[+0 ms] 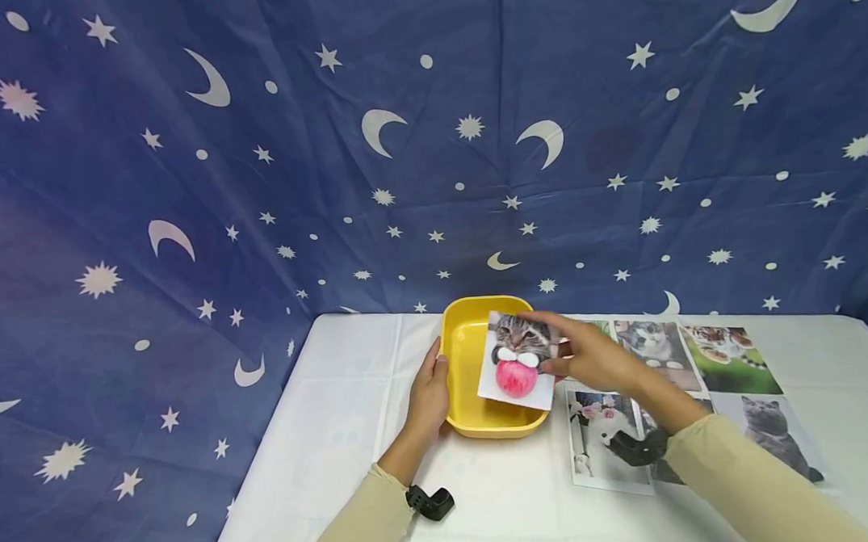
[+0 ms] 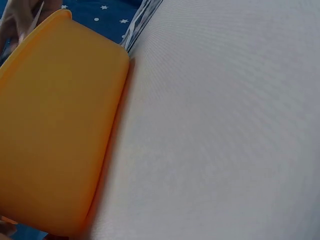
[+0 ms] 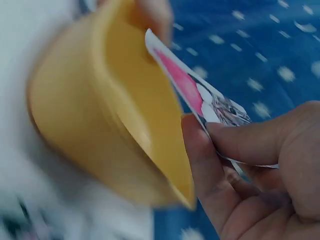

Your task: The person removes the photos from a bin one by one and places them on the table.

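My right hand (image 1: 598, 358) pinches a cat photo card (image 1: 517, 380) over the yellow plastic tub (image 1: 462, 375), at its right side. The card pictures a tabby kitten with white paws on a pink ball. In the right wrist view, thumb and fingers press the tilted card (image 3: 187, 87) between them beside the tub's rim. My left hand (image 1: 428, 394) holds the tub's left side at the rim. Only the tub's outer wall (image 2: 60, 125) and a bit of fingers show in the left wrist view.
Several animal photos lie right of the tub: a grey-and-white cat (image 1: 651, 346), a tiger (image 1: 732, 359), a grey cat (image 1: 772, 438) and a white animal with flowers (image 1: 609, 441). My right forearm covers some of them. A blue star-patterned cloth (image 1: 429, 166) hangs behind the white table (image 1: 516, 494).
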Action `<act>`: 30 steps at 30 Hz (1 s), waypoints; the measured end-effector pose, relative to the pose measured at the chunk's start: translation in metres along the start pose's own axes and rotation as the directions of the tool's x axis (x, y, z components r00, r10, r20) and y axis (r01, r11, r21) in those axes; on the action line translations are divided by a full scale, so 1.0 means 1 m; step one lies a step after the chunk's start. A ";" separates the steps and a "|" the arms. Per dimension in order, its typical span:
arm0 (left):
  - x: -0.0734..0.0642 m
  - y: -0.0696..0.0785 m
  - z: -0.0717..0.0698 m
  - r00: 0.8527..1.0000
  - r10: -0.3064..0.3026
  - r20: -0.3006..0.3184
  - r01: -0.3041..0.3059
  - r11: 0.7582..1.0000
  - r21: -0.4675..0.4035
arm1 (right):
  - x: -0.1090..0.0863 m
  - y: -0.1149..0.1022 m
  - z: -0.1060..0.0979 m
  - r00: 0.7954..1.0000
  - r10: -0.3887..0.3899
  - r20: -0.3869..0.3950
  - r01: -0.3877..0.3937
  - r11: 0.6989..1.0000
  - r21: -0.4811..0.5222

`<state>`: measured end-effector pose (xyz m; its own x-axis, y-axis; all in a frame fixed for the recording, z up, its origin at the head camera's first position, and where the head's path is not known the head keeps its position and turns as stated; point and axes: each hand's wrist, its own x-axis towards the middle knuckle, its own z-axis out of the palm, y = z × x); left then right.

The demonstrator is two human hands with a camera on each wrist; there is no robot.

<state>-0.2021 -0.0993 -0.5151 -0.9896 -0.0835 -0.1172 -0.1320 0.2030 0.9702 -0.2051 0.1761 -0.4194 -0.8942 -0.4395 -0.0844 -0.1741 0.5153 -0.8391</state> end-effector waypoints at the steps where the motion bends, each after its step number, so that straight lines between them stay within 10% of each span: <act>1: 0.000 0.000 0.000 1.000 -0.001 0.003 0.001 1.000 0.002 | -0.008 0.004 -0.013 1.000 -0.006 -0.021 0.006 1.000 0.014; 8: -0.001 0.000 0.000 1.000 -0.003 0.001 0.003 1.000 0.003 | -0.073 0.053 -0.114 0.987 0.071 -0.141 -0.088 0.989 -0.118; 17: -0.005 0.001 0.000 1.000 -0.006 0.002 0.006 1.000 0.004 | -0.148 0.163 -0.217 0.959 0.265 -0.099 -0.283 0.892 -0.352; 23: -0.007 0.002 -0.002 1.000 -0.001 0.014 0.001 1.000 -0.001 | -0.192 0.265 -0.245 0.993 -0.016 -0.118 -0.033 0.917 -0.397; 27: -0.007 0.002 -0.004 1.000 0.003 0.020 -0.003 1.000 0.000 | -0.208 0.306 -0.245 0.972 -0.230 -0.051 0.193 0.902 -0.385; 30: -0.007 0.001 -0.006 1.000 -0.002 0.019 0.002 1.000 0.005 | -0.211 0.324 -0.245 0.971 -0.240 -0.006 0.217 0.887 -0.408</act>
<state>-0.1951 -0.1039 -0.5120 -0.9902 -0.0650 -0.1233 -0.1342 0.2074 0.9690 -0.1735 0.6162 -0.5415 -0.8289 -0.5458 0.1227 -0.5163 0.6621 -0.5431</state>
